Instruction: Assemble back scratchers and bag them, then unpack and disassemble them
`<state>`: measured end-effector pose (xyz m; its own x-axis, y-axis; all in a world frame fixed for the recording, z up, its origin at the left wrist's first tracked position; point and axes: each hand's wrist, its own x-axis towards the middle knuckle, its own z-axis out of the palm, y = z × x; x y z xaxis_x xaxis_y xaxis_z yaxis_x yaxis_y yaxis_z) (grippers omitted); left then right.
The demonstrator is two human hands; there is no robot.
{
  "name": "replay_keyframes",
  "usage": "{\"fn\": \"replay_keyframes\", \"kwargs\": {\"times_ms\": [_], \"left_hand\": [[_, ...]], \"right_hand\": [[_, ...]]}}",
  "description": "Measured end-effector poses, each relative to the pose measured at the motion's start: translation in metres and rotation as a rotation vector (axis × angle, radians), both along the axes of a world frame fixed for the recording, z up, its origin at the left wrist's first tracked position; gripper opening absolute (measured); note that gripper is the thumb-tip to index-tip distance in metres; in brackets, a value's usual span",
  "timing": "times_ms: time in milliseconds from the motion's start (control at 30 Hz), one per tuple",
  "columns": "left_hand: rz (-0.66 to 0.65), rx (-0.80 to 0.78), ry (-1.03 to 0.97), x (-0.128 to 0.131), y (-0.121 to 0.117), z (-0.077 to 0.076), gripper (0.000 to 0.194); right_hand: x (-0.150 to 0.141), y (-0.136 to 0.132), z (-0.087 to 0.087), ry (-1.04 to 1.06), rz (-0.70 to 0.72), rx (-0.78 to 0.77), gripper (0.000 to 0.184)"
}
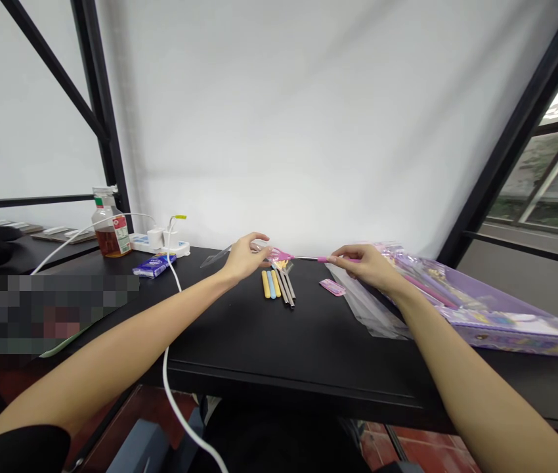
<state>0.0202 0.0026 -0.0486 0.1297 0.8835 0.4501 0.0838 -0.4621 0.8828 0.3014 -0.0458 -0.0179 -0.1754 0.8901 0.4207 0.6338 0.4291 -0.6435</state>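
My left hand (248, 257) pinches one pink end of a slim pink wand-like utensil with a thin metal shaft (303, 257); its exact kind is unclear. A clear plastic sheet or bag (216, 257) shows just beyond that hand. My right hand (365, 264) has its fingers closed around the utensil's pink handle, so it is held level above the table. Below it lie yellow and light-blue handles (272, 285) side by side, next to several grey-handled pieces of cutlery (286, 288). Near my right hand are a small pink packet (332, 287) and flat clear plastic bags (367, 305).
A purple box (510, 318) with plastic-wrapped items stands on the right of the black table (279, 348). To the left are a bottle of brown liquid (110, 226), a blue packet (153, 265) and a white power strip (175, 247). A white cable (166, 374) crosses the front edge.
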Motion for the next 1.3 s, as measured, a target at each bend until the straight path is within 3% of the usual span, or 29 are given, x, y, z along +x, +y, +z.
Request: {"fn": "replay_keyframes", "kwargs": {"times_ms": [267,433,533,600,700,867,1167,1300], "left_hand": [[-0.407,0.028,-0.038,0.017,-0.025,0.001,0.041],[-0.558,0.021,0.048,0.023,-0.035,-0.004,0.051],[-0.544,0.044,0.009,0.023,-0.031,-0.004,0.054],[-0.469,0.042,-0.055,0.021,-0.026,-0.002,0.055],[-0.335,0.027,-0.158,0.015,-0.018,0.004,0.058],[-0.224,0.008,-0.274,0.005,-0.006,0.009,0.059],[-0.278,-0.038,-0.272,0.008,-0.011,0.008,0.055],[-0.331,-0.042,-0.252,0.007,-0.013,0.008,0.054]], "right_hand": [[-0.024,0.006,-0.016,0.229,0.139,-0.143,0.048],[-0.051,0.006,-0.027,0.313,0.225,-0.236,0.037],[-0.056,0.009,-0.031,0.340,0.237,-0.252,0.033],[-0.053,0.010,-0.030,0.375,0.246,-0.248,0.039],[-0.044,0.007,-0.024,0.399,0.288,-0.241,0.046],[-0.035,-0.002,-0.013,0.326,0.325,-0.182,0.037],[-0.039,0.007,-0.024,0.112,0.329,-0.164,0.041],[-0.038,0.009,-0.029,0.089,0.297,-0.073,0.040]]}}
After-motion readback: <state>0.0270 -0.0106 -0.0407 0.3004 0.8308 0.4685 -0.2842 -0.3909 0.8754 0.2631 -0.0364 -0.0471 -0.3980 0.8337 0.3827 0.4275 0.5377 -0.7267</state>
